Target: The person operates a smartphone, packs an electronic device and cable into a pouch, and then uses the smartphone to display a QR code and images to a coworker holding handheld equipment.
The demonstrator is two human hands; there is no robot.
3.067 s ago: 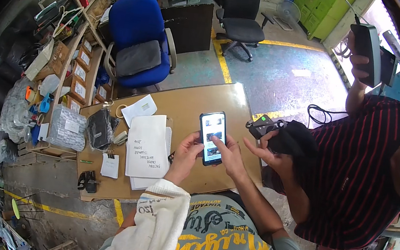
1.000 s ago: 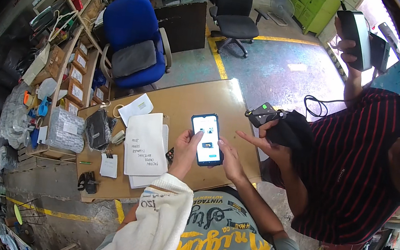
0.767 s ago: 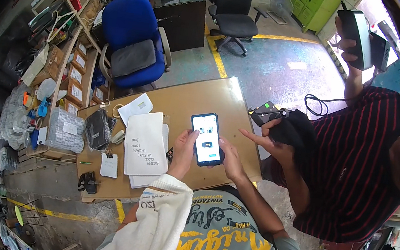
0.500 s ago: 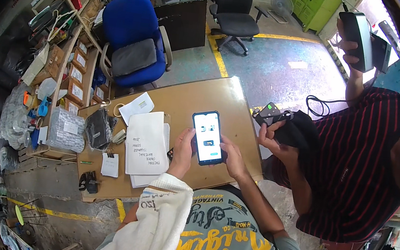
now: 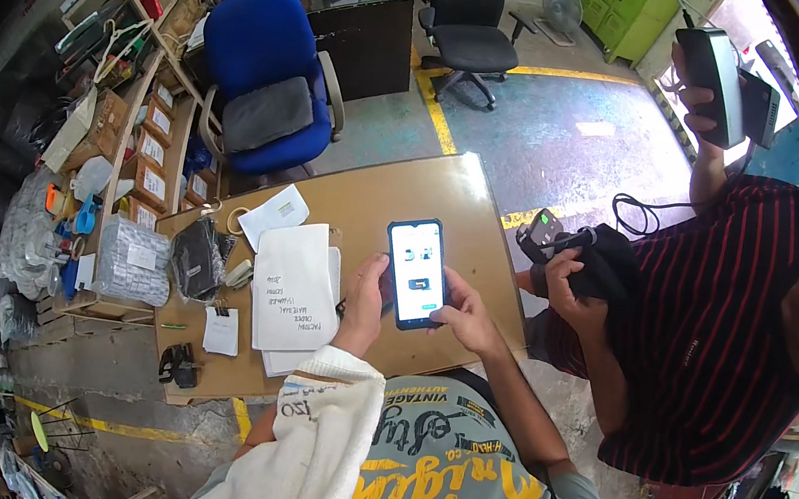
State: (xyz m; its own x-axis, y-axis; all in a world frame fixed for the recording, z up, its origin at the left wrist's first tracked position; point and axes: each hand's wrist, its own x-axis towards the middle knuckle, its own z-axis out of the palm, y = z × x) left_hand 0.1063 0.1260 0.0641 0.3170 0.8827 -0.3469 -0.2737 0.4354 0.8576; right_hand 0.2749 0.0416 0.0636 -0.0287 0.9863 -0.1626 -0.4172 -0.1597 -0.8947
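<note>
I hold a black smartphone (image 5: 416, 272) with a lit screen above the brown table (image 5: 396, 199). My left hand (image 5: 365, 298) grips its left edge and lower corner. My right hand (image 5: 465, 311) wraps its right edge, thumb near the lower part of the screen. A stack of white paper sheets (image 5: 292, 286) lies on the table just left of my left hand. A pale cloth (image 5: 311, 460) hangs over my left shoulder.
A person in a striped dark shirt (image 5: 713, 321) stands at my right, holding a black device (image 5: 561, 246) low and a grey device (image 5: 730, 76) raised. A blue office chair (image 5: 270, 81) stands behind the table. Shelves with boxes (image 5: 144, 155) line the left. Another person sits at a far desk (image 5: 351, 1).
The phone and my hands have stayed nearly still, shifting slightly right. The neighbour's hand pulled back from reaching toward the table and closed on the black device.
</note>
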